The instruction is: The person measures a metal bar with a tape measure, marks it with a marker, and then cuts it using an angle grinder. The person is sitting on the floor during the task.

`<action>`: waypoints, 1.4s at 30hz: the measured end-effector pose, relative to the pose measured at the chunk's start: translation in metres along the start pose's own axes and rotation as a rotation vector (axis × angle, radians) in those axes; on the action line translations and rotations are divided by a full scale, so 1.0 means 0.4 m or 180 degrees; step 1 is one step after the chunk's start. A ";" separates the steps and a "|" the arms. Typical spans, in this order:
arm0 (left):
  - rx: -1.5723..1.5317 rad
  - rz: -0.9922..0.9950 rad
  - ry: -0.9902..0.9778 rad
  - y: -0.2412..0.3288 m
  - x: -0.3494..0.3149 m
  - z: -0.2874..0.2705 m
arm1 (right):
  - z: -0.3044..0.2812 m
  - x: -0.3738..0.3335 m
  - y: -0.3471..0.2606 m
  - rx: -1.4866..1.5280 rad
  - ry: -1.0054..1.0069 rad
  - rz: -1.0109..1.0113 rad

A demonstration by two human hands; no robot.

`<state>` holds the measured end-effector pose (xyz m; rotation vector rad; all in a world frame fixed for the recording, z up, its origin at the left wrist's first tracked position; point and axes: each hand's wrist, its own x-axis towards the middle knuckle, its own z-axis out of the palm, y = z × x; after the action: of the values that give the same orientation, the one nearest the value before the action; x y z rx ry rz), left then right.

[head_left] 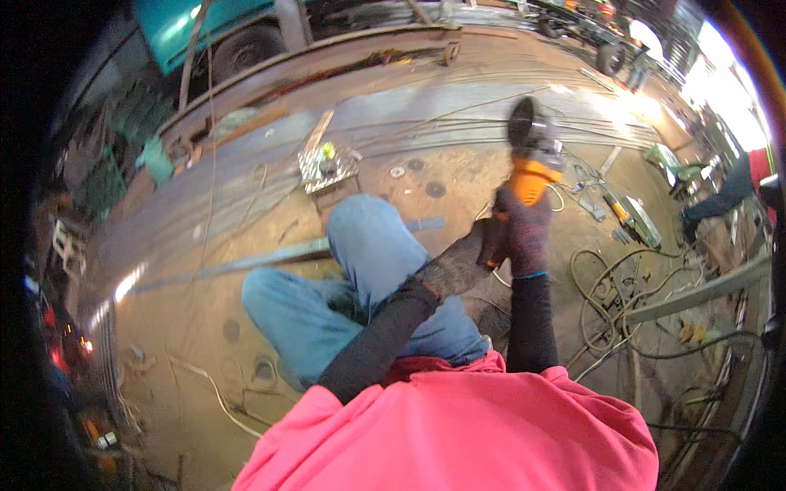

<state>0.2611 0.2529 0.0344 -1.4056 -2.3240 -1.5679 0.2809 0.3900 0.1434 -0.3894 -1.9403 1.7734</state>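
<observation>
An orange and black angle grinder [534, 173] points away from me, its dark disc [522, 120] and guard at the far end. Wrapped round its body is my right hand [526, 233], in a dark knitted glove. My left hand [483, 245], gloved too, is closed at the grinder's rear, close against the right one; motion blur and the glove hide its fingers in part. Both hands are held out beyond my bent knees, to the right of them. A long flat metal bar [237, 260] lies on the floor, passing behind my knee.
A foil-covered box [327, 170] stands past my knees. Loose discs [435, 189] lie beyond. Tangled cables [602, 303] and another orange-handled power tool [616, 209] are on the right, near a co-worker's leg [725, 196]. Long metal strips [458, 114] stretch across the back.
</observation>
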 end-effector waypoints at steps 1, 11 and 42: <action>-0.0094 -0.0236 -0.0211 0.008 -0.001 0.006 | -0.016 0.001 0.032 0.0099 0.0054 -0.0300; 0.0360 0.0458 -0.0395 0.255 -0.247 -0.271 | -0.162 0.065 0.251 0.1274 0.0174 0.0603; 0.1184 -0.1731 -0.0782 -1.260 -0.552 -0.622 | 0.332 0.236 1.119 0.0004 -0.1224 0.2760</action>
<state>-0.0535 -0.1276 -0.3132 -0.9771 -3.1289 -0.9706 0.0828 0.3794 -0.2895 -1.0840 -2.2055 2.5210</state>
